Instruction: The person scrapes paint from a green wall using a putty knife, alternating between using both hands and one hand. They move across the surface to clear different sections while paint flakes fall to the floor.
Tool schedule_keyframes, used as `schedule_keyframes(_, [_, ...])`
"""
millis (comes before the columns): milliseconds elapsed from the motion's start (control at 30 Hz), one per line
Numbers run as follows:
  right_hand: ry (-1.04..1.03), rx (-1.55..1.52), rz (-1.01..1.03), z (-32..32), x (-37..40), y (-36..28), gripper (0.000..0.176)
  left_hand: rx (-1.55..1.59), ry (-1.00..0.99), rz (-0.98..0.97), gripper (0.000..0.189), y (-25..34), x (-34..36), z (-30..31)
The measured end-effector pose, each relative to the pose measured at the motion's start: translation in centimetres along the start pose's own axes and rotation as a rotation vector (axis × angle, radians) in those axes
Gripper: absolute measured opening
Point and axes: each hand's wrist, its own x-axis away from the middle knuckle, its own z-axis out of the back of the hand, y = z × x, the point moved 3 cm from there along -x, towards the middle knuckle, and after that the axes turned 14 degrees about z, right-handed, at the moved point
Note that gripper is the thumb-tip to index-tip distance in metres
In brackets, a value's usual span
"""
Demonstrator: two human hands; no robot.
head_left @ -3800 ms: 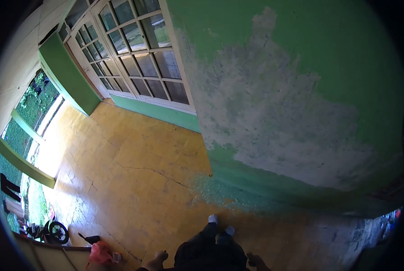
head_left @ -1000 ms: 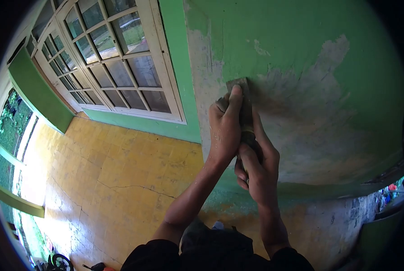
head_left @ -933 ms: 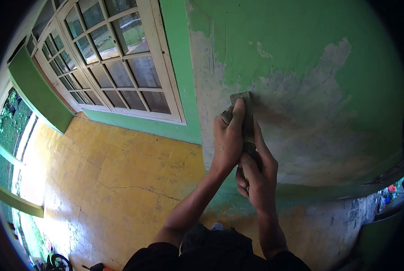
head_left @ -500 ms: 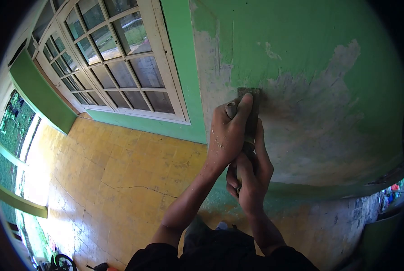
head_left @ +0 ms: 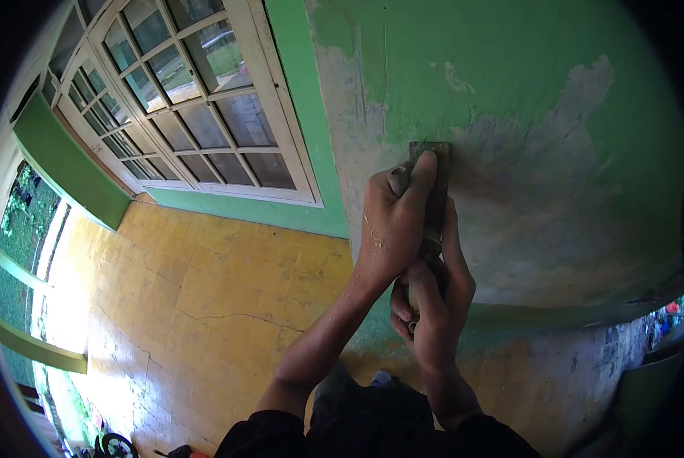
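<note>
The scraper [head_left: 438,195] points up the wall [head_left: 510,69], near its left edge, the blade's end at the pale patch's [head_left: 556,137] upper border; whether it presses or only grazes is hard to tell. The right hand [head_left: 437,313] is closed round the handle [head_left: 430,247]. Above it, the left hand [head_left: 391,225] curls about the blade, thumb laid along it, beside a round-ended piece [head_left: 398,181]. Flakes [head_left: 378,243] cling to its back. Beyond the wall's left edge are the floor [head_left: 227,267] and window [head_left: 204,114].
</note>
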Motion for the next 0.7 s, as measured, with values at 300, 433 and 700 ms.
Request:
schedule_keyframes(300, [0.024,-0.011,0.027,-0.1,0.2,-0.5,0.071,0.039,-0.065,-0.030,0.040,1.0,0.1,-0.3])
schedule_keyframes(433, [0.020,-0.029,0.010,0.3,0.8,-0.4,0.072,0.041,-0.015,-0.028,0.044,0.8,0.2,-0.7])
schedule_keyframes(700, [-0.028,-0.022,0.039,1.4,0.0,0.1,0.071,-0.004,0.065,-0.107,0.045,0.3,-0.3,-1.1])
